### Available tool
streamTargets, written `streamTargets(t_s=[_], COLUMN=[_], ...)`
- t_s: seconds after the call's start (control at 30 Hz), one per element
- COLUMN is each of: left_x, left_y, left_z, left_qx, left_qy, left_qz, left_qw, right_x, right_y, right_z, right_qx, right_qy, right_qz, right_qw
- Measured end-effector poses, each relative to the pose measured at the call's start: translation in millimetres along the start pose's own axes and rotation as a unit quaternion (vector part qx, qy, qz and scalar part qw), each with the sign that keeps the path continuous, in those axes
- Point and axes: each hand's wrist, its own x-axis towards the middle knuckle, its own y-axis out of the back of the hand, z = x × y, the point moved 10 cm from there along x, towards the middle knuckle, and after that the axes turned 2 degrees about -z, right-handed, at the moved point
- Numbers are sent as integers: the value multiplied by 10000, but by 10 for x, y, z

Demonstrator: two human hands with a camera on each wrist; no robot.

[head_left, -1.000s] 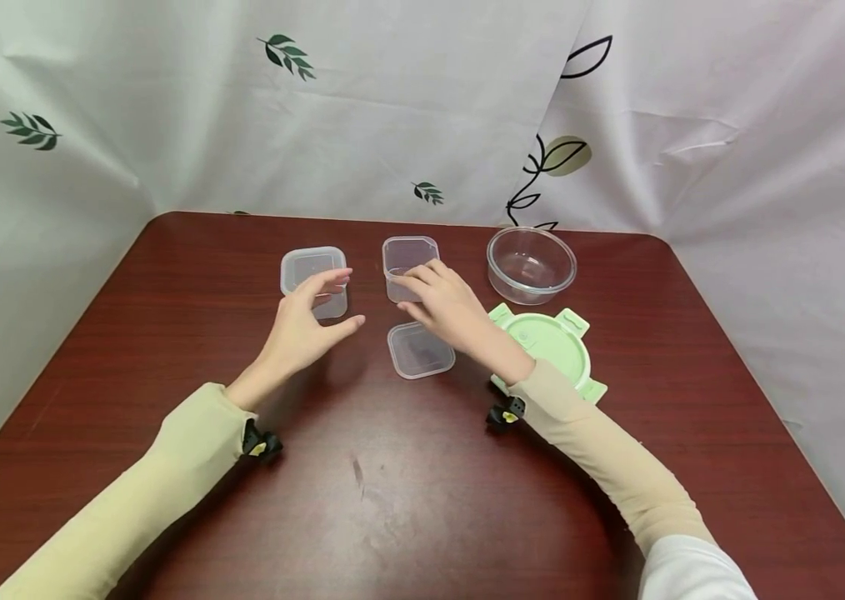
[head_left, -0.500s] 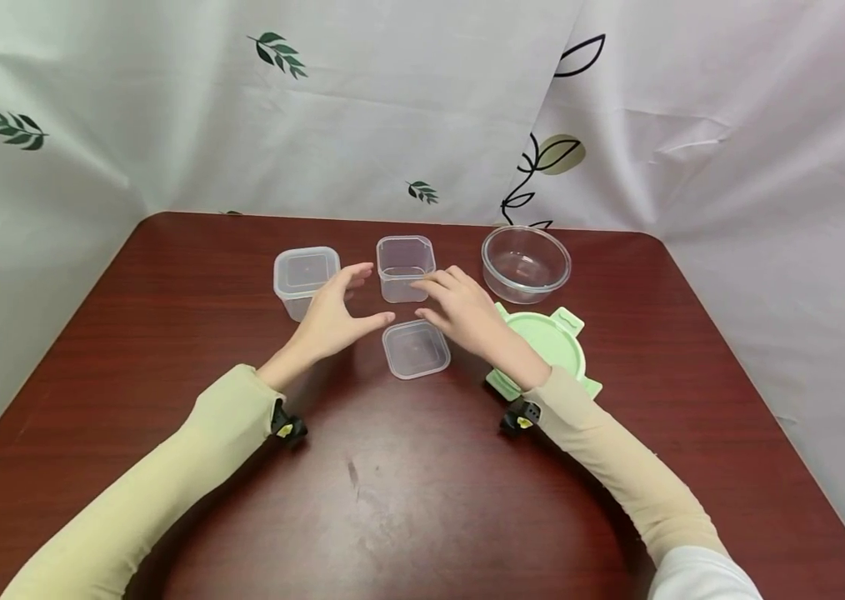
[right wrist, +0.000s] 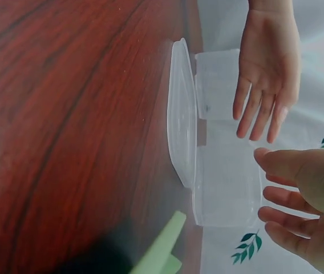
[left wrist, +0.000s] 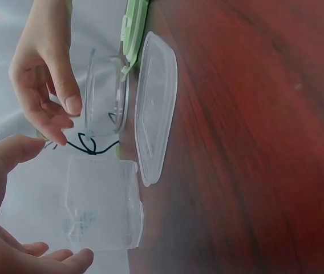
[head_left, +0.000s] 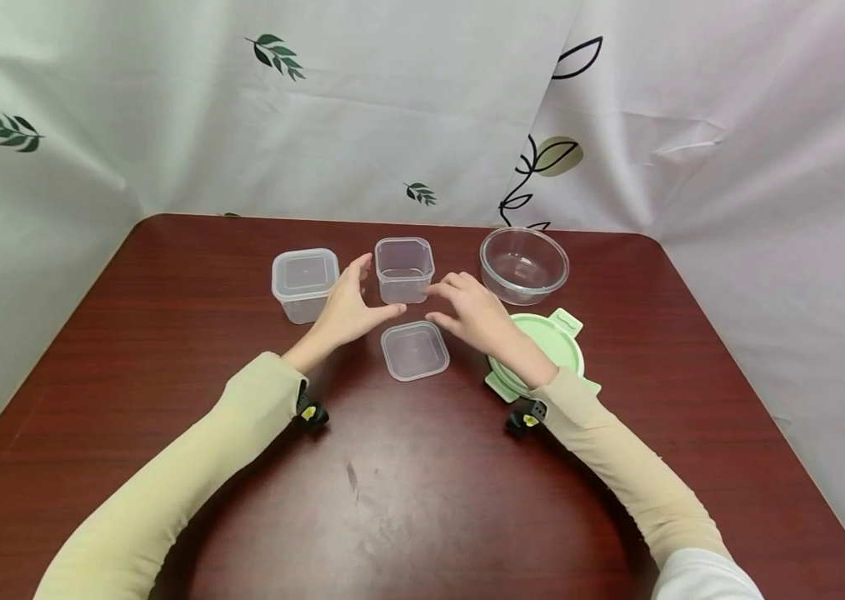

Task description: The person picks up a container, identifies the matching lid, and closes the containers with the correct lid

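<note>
A clear, square plastic container (head_left: 403,271) without a lid stands upright near the back of the table. To its left is my left hand (head_left: 347,310), thumb and fingers spread apart and holding nothing. At the other side my right hand (head_left: 473,312) has loosely bent fingers, also with nothing in them. Its fingertips are close to the container's right wall; whether they touch I cannot tell. The container's clear square lid (head_left: 415,350) lies flat in front of it, below both hands. In the left wrist view, the same lid (left wrist: 155,108) lies on the tabletop.
A second square container (head_left: 304,279) with its lid on stands left of my left hand, partly covered by it. At the back right is a round glass bowl (head_left: 524,271). In front of it lies a green clip lid (head_left: 553,346), partly under my right forearm. A white patterned curtain (head_left: 362,117) hangs behind.
My left hand has moved right, from in front of the lidded container towards the uncovered one. My right hand has drawn back slightly to the right, off the uncovered container's front. The containers stay put.
</note>
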Motion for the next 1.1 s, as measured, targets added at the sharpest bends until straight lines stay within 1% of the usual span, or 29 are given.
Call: streamTargets(t_s=[0.13,0.23,0.37,0.57,0.67,0.77,0.9,1.1], left_x=[111,194,287,399,435,467,502,534], left_y=[-44,-62,-74,-129,-143,-147,-165,-200], left_z=[-49,-69,-114,-249,-274,-270,-286,-352], left_qx=[-7,-89,-239,-475,-548,-573,-760,-1098], left_qy=[128,226,373,757,867,870,910,1059], left_qz=[-71,-108,-132,-177,-159,-133,-136,-137], left_qw=[9999,9996,9989,9958,9946,9945,9929,9882], right_x=[-9,-5,12,38,56,68,79,87], right_y=[-33,-68,-143,-249,-286,-325,-384,-446], right_z=[49,105,158,173,174,170,166,164], right_qx=[33,56,130,209,289,386,524,579], right_qy=[-64,-227,-490,-627,-629,-608,-581,-613], right_qz=[-52,-146,-464,-944,-1121,-1305,-1513,-1701], right_qw=[10000,9996,9976,9933,9913,9888,9854,9818])
